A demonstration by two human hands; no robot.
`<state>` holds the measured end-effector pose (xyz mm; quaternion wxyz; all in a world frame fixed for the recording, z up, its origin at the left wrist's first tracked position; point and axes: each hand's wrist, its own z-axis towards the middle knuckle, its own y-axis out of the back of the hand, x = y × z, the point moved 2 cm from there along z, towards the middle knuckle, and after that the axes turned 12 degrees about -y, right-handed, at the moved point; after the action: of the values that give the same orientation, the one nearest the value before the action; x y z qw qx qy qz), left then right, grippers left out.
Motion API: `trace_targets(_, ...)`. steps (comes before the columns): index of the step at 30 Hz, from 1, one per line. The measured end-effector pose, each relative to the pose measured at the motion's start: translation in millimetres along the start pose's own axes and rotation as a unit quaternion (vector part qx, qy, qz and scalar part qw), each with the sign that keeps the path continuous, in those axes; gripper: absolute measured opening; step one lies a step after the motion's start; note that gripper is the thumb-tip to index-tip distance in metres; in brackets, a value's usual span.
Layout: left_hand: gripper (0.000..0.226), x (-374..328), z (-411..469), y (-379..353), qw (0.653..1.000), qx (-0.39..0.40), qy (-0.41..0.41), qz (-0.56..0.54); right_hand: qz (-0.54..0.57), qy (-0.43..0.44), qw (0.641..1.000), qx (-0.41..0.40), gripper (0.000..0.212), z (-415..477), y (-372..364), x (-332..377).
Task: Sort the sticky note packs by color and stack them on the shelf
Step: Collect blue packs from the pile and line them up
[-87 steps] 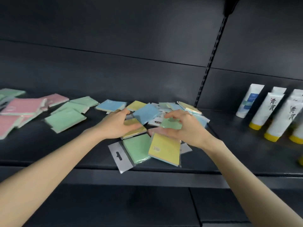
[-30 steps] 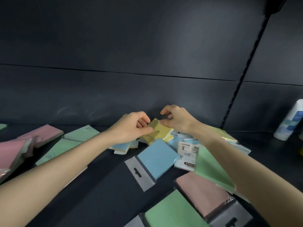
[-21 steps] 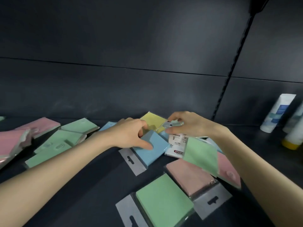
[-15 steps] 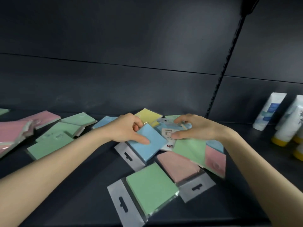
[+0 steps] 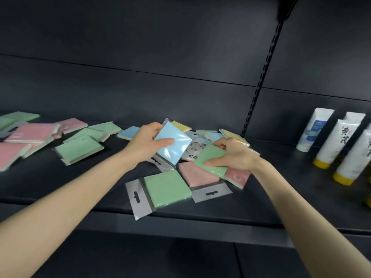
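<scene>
My left hand [image 5: 145, 144] grips a blue sticky note pack [image 5: 174, 145], tilted and lifted off the dark shelf [image 5: 60, 189]. My right hand [image 5: 233, 156] holds a green pack [image 5: 210, 160] above the mixed pile. Below them lie a green pack [image 5: 166, 188], a pink pack [image 5: 197, 174] and a pack with a pink label [image 5: 236, 176]. Yellow [image 5: 180, 126] and blue [image 5: 128, 133] packs lie behind my hands. Green packs [image 5: 79, 150] and pink packs [image 5: 30, 133] are spread to the left.
White tubes with yellow caps [image 5: 333, 145] stand at the right on the shelf. A slotted upright [image 5: 261, 81] runs up the back wall. The shelf's front edge [image 5: 180, 223] is close below the pile.
My left hand has lifted the blue pack off the shelf and tilted it up. My right hand has taken hold of the green pack. The view has pulled back.
</scene>
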<state>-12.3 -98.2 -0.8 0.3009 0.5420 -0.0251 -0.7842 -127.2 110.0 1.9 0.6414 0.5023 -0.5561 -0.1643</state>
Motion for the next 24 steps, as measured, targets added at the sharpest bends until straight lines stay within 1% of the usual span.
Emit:
trace_targets(4, 0.020, -7.1, -14.3, 0.3, 0.999, -0.050, 0.000, -0.021, 0.009, 0.006, 1.000, -0.006, 0.069, -4.7, -3.9, 3.8)
trace_targets(6, 0.020, -12.1, -20.0, 2.2, 0.997, -0.074, -0.011, -0.033, 0.026, 0.033, 0.998, -0.037, 0.064, -10.6, -0.3, 9.1)
trace_targets(9, 0.017, -20.6, -25.6, 11.0, 0.992, -0.111, -0.041, -0.035, 0.099, 0.070, 0.987, -0.102, 0.049, -22.1, 9.8, 19.9)
trace_targets(11, 0.015, -25.3, -28.1, 21.4, 0.989, -0.134, -0.058, -0.030, 0.148, 0.091, 0.977, -0.120, 0.042, -27.0, 13.1, 29.3)
trace_targets(14, 0.013, -30.3, -31.4, 43.1, 0.984, -0.163, -0.072, -0.014, 0.191, 0.128, 0.967, -0.112, 0.036, -31.9, 9.1, 51.3)
trace_targets(17, 0.015, -29.9, -36.9, 70.4, 0.982, -0.176, -0.073, -0.002, 0.217, 0.156, 0.956, -0.117, 0.032, -33.4, -1.0, 77.8)
trace_targets(21, 0.018, -21.7, -50.6, 113.3, 0.982, -0.178, -0.062, 0.005, 0.247, 0.172, 0.948, -0.103, 0.029, -34.4, -22.5, 120.2)
trace_targets(24, 0.019, -10.1, -62.3, 150.0, 0.981, -0.182, -0.060, 0.028, 0.246, 0.182, 0.948, -0.093, 0.028, -34.2, -46.0, 153.7)
